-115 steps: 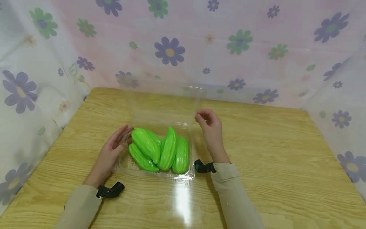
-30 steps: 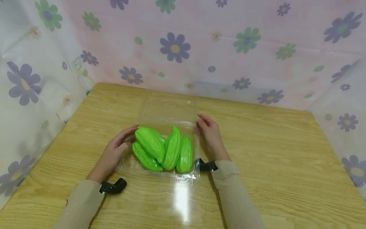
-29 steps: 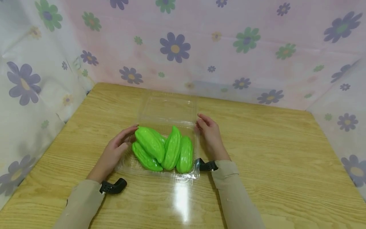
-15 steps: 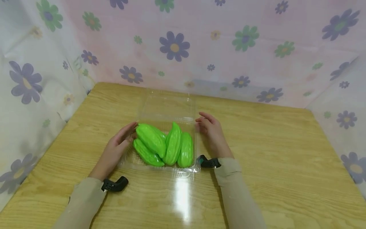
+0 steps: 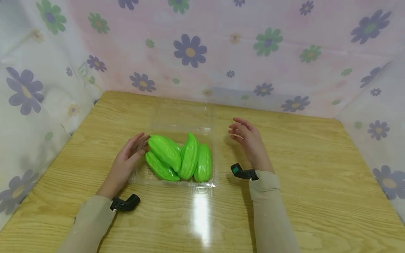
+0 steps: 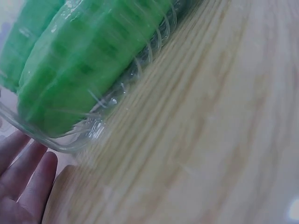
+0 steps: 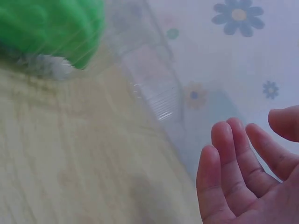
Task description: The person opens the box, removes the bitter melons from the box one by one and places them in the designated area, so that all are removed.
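A clear plastic clamshell box (image 5: 171, 183) stands on the table with its lid (image 5: 183, 114) tipped back toward the curtain. Several glossy, ridged green fruits with pointed ends, such as this slanted one (image 5: 165, 153), lie in its base. My left hand (image 5: 124, 161) is at the box's left wall, fingers extended along it; in the left wrist view these fingers (image 6: 39, 184) lie close against the clear rim. To the right of the box, my right hand (image 5: 251, 144) hovers apart from it, fingers loosely bent and holding nothing, as the right wrist view also shows.
The wooden table (image 5: 303, 182) reaches to a flowered curtain (image 5: 221, 52) at the back and sides. Black camera mounts, one on the left wrist (image 5: 126, 203) and one on the right wrist (image 5: 243, 172), jut inward near the box.
The lid, earlier raised higher, has tipped farther back. My right hand has left the box's right side and moved right. My left hand stays at the left wall.
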Motion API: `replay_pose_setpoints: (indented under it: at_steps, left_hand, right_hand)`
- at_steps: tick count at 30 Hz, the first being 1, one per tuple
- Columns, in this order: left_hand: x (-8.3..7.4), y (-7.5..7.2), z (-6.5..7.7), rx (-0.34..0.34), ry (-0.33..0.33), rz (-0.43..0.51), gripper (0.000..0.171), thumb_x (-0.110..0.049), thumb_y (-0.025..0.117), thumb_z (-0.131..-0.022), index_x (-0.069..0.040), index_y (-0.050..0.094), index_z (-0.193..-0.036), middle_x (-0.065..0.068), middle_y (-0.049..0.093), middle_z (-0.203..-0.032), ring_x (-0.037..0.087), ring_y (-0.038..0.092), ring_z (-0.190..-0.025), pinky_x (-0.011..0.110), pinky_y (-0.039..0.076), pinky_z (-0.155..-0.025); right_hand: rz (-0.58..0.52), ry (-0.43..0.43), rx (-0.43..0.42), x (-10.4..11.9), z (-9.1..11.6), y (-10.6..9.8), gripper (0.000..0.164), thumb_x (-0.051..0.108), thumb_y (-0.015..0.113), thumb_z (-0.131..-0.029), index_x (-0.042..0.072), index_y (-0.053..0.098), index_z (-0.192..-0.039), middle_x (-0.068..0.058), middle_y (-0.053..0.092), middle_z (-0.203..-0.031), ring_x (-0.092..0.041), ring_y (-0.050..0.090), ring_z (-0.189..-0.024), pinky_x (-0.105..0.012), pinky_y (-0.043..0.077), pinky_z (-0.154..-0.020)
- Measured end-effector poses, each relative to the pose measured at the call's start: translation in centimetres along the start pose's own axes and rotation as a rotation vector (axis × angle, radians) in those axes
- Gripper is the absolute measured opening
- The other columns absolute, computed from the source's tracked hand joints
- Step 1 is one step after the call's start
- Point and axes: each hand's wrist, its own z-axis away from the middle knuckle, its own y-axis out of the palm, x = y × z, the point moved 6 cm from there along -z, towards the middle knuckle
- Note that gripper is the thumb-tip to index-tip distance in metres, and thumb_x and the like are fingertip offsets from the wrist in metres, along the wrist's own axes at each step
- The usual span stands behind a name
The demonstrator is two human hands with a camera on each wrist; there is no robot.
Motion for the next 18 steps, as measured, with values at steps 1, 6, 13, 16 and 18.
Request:
replay_pose_setpoints:
  at_steps: [1,6,13,16,18]
  left_hand:
    - [0.0,0.0,0.0,0.000,0.000,0.006,0.048,-0.009,0.040,-0.096,-0.010,0.024,-0.140,0.011,0.032,-0.141,0.016,0.043,-0.119,0.017,0.036,-0.094]
    - [0.0,0.0,-0.1,-0.002,-0.006,0.032,0.048,-0.010,0.040,-0.096,-0.009,0.023,-0.141,0.014,0.031,-0.140,0.014,0.046,-0.116,0.017,0.036,-0.094]
    - [0.2,-0.1,0.1,-0.013,-0.031,0.021,0.050,-0.012,0.042,-0.095,-0.010,0.022,-0.141,0.012,0.032,-0.140,0.014,0.044,-0.118,0.017,0.036,-0.094]
    - [0.2,-0.1,0.0,-0.019,-0.032,0.015,0.049,-0.013,0.042,-0.095,-0.011,0.023,-0.141,0.011,0.033,-0.140,0.014,0.045,-0.117,0.017,0.036,-0.094]
    - [0.1,-0.1,0.0,-0.023,-0.029,0.013,0.049,-0.013,0.042,-0.095,-0.011,0.023,-0.141,0.011,0.034,-0.139,0.014,0.045,-0.117,0.017,0.037,-0.093]
  right_hand:
    - [-0.004,-0.010,0.001,0.3,0.1,-0.1,0.034,0.023,0.049,-0.093,0.009,0.048,-0.124,-0.012,0.052,-0.107,-0.034,0.048,-0.106,-0.039,0.043,-0.089]
    - [-0.008,-0.069,0.024,2.0,0.7,0.3,0.034,0.021,0.048,-0.093,0.009,0.048,-0.124,-0.012,0.052,-0.107,-0.034,0.049,-0.103,-0.038,0.045,-0.087]
    - [0.011,-0.117,0.093,3.6,1.8,2.7,0.034,0.021,0.050,-0.092,0.007,0.049,-0.124,-0.016,0.052,-0.109,-0.036,0.050,-0.102,-0.038,0.046,-0.086]
    - [0.022,-0.130,0.127,4.2,2.2,4.0,0.035,0.021,0.051,-0.092,0.007,0.049,-0.124,-0.019,0.051,-0.112,-0.037,0.050,-0.103,-0.038,0.046,-0.087]
    - [0.034,-0.136,0.150,4.5,2.5,4.9,0.035,0.021,0.052,-0.091,0.008,0.049,-0.124,-0.020,0.049,-0.114,-0.037,0.050,-0.102,-0.039,0.046,-0.087]
